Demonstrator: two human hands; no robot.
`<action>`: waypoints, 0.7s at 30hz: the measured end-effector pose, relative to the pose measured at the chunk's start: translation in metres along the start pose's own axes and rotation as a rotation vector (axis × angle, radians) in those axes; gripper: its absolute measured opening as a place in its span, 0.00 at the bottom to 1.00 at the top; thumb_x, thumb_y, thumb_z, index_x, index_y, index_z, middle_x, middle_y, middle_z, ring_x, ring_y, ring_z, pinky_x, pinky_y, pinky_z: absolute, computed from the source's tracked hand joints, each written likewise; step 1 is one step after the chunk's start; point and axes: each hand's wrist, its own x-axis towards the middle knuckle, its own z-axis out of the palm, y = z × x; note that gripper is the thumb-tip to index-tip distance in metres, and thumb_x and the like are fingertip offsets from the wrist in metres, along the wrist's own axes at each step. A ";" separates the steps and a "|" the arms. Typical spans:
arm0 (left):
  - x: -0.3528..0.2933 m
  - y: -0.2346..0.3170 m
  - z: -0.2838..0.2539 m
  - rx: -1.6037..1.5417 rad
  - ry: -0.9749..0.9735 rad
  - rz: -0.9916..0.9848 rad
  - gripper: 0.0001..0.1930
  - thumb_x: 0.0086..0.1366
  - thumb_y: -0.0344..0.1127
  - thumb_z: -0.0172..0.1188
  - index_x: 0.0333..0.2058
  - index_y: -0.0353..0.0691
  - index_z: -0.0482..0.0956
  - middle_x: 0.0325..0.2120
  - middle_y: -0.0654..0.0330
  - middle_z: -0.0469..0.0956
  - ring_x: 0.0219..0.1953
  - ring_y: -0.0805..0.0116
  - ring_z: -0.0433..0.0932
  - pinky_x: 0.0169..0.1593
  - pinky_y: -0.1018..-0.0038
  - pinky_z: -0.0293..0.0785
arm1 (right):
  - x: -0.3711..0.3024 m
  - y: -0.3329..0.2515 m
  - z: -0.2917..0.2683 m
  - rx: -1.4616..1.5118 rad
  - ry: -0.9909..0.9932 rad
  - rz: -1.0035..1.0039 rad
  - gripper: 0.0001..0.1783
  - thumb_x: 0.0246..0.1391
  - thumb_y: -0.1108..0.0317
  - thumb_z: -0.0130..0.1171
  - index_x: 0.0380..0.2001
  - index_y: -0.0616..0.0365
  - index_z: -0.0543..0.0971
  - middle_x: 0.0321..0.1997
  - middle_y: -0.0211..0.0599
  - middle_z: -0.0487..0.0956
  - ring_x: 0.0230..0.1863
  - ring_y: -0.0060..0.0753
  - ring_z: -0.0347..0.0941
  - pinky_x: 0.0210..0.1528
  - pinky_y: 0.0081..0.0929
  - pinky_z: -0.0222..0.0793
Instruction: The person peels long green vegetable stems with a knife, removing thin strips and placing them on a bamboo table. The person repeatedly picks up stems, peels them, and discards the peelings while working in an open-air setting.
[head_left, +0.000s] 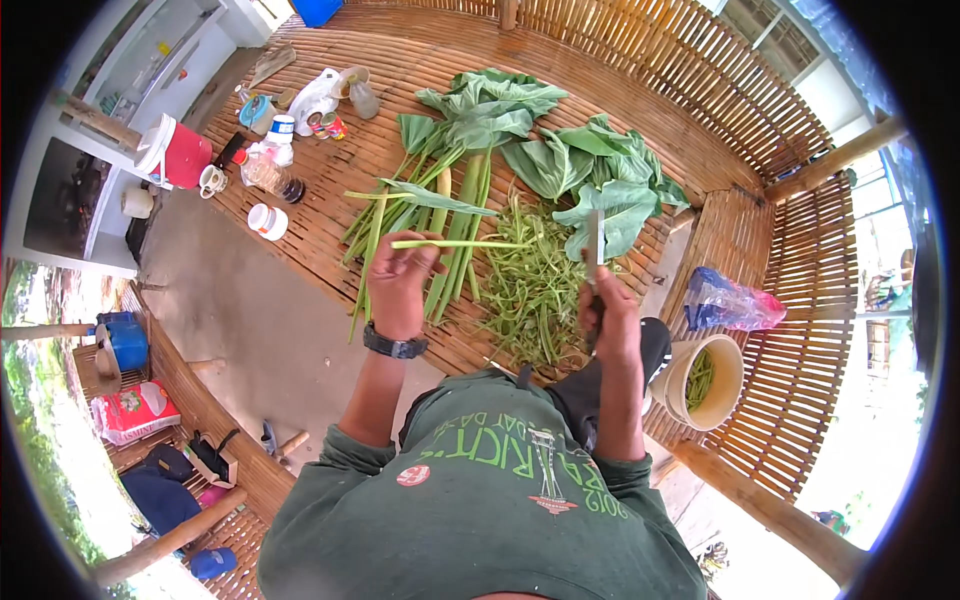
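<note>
My left hand (402, 280) is closed round one end of a thin green leaf stalk (470, 244), which points rightward above the slatted bamboo table. In my right hand (614, 312) is a knife (596, 238), its blade pointing up and away from me. A heap of green peelings (530, 290) lies between my two hands. Beyond my left hand is a bunch of long green stalks (462, 215), with large leaves (490, 112) at their far end. More broad leaves (612, 205) are piled past the knife's blade.
A pale bucket (734, 400) with cut green pieces inside stands by my right side, near a plastic bag (728, 302) on the bamboo bench. Jars, a bottle (270, 180) and a red-and-white pail (172, 152) stand at the far left. Bamboo railing (690, 60) encloses the far side.
</note>
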 end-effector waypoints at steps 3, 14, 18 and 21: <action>0.012 0.003 -0.018 -0.169 0.117 -0.024 0.10 0.72 0.31 0.67 0.49 0.42 0.78 0.43 0.57 0.86 0.41 0.60 0.87 0.40 0.66 0.86 | 0.010 0.005 -0.042 0.096 0.139 -0.031 0.22 0.75 0.52 0.55 0.59 0.56 0.82 0.24 0.22 0.71 0.17 0.14 0.60 0.17 0.18 0.55; 0.017 -0.002 -0.015 -0.138 0.212 -0.142 0.13 0.74 0.38 0.66 0.51 0.42 0.75 0.38 0.61 0.85 0.36 0.63 0.87 0.35 0.68 0.85 | -0.011 0.032 -0.022 -0.537 0.129 -0.175 0.18 0.75 0.55 0.56 0.44 0.61 0.84 0.25 0.22 0.69 0.27 0.16 0.62 0.28 0.23 0.59; 0.012 -0.009 0.001 -0.180 0.236 -0.225 0.13 0.75 0.38 0.65 0.50 0.43 0.73 0.35 0.62 0.82 0.33 0.66 0.86 0.31 0.69 0.84 | -0.038 0.017 0.025 -0.615 -0.114 -0.280 0.25 0.73 0.60 0.58 0.68 0.59 0.75 0.29 0.27 0.75 0.31 0.18 0.67 0.35 0.23 0.67; 0.008 -0.015 0.004 -0.224 0.215 -0.268 0.12 0.76 0.38 0.64 0.49 0.42 0.73 0.35 0.62 0.82 0.34 0.67 0.86 0.31 0.70 0.85 | -0.058 -0.007 0.049 -0.674 -0.278 -0.361 0.29 0.72 0.62 0.58 0.72 0.58 0.71 0.30 0.33 0.77 0.31 0.21 0.70 0.37 0.25 0.70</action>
